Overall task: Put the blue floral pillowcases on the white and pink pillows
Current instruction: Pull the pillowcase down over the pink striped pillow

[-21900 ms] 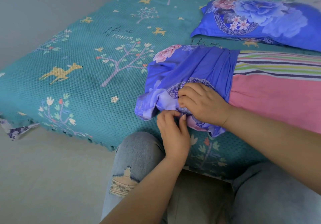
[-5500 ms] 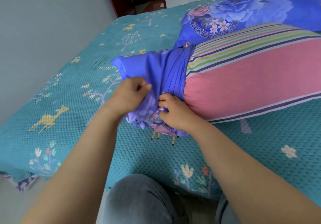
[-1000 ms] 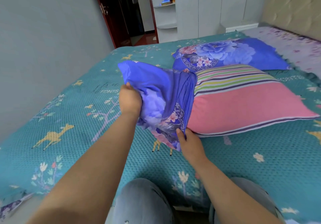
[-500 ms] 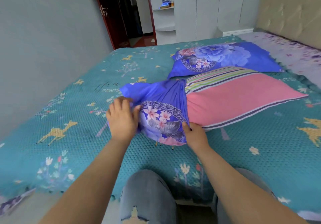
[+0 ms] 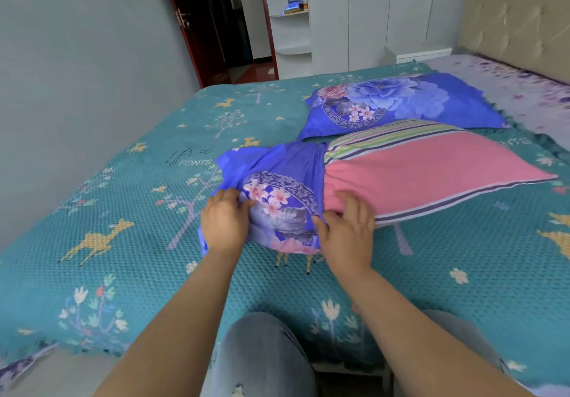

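Partly, blue floral pillowcase point(image 5: 277, 187) bunched, pink pillow point(image 5: 416, 171) exposed

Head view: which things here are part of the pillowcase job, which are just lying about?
Job:
- blue floral pillowcase, bunched over one end of the pillow
- pink striped pillow, mostly bare
- left hand, right hand, both at the case
- finished pillow

Lying about:
- teal bedspread
- shelf items
- headboard

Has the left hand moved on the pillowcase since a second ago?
Yes. The left hand has come down from the raised pillowcase edge; both now sit low against the teal bedspread, nearer its tree print.
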`<state>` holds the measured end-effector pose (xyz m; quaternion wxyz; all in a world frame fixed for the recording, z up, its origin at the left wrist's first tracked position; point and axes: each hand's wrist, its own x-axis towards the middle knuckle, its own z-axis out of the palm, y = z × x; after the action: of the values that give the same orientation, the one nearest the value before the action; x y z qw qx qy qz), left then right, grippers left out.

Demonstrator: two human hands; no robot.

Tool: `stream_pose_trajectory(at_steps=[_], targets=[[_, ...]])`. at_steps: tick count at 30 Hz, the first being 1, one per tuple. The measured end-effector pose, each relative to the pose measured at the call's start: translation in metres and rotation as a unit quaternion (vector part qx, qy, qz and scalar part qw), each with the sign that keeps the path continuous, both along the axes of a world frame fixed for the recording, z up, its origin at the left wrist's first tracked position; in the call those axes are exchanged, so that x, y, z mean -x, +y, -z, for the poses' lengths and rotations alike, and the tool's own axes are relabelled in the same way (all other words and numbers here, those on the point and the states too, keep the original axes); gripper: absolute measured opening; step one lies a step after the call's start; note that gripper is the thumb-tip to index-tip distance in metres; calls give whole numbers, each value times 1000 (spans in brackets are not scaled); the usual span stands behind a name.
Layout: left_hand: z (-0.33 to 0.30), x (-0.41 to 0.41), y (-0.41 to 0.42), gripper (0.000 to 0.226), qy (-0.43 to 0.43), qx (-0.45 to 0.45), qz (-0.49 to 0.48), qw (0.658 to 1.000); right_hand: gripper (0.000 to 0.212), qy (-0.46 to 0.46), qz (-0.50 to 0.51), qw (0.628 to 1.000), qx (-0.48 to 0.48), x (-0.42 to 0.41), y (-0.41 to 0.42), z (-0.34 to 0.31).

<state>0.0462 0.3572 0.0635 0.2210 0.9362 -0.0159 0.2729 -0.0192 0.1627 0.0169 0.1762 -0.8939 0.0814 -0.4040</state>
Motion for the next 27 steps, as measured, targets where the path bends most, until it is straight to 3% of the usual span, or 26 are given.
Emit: stream_pose_trajectory(at_steps=[4, 7, 10, 14, 16, 19, 22, 25, 27], targets=[[1, -7, 13, 17, -9, 143, -68, 987, 22, 60, -104, 989, 90, -11, 36, -28], [22, -5, 29, 16, -1, 237, -131, 963, 33, 104, -171, 965, 172, -8, 60, -24], [38, 2, 41, 21, -7, 297, -170, 940, 29, 115, -240, 930, 252, -21, 62, -17], [54, 5, 42, 22, -13, 374, -165, 913, 18, 160, -318, 901, 249, -42, 52, -16], [54, 4, 37, 17, -31, 401, -138, 905, 25, 203, -331, 890, 239, -45, 48, -24], [50, -4, 32, 18, -54, 374, -92, 921, 33, 227, -309, 897, 221, -49, 53, -34], [52, -18, 34, 13, 3, 271, -65, 960, 26, 109, -240, 931, 251, -46, 74, -30], [47, -18, 42, 15, 44, 271, -57, 960, 13, 53, -276, 911, 302, -53, 87, -12], [41, -14, 48, 21, 59, 294, -40, 953, 19, 70, -304, 899, 308, -61, 85, -7]])
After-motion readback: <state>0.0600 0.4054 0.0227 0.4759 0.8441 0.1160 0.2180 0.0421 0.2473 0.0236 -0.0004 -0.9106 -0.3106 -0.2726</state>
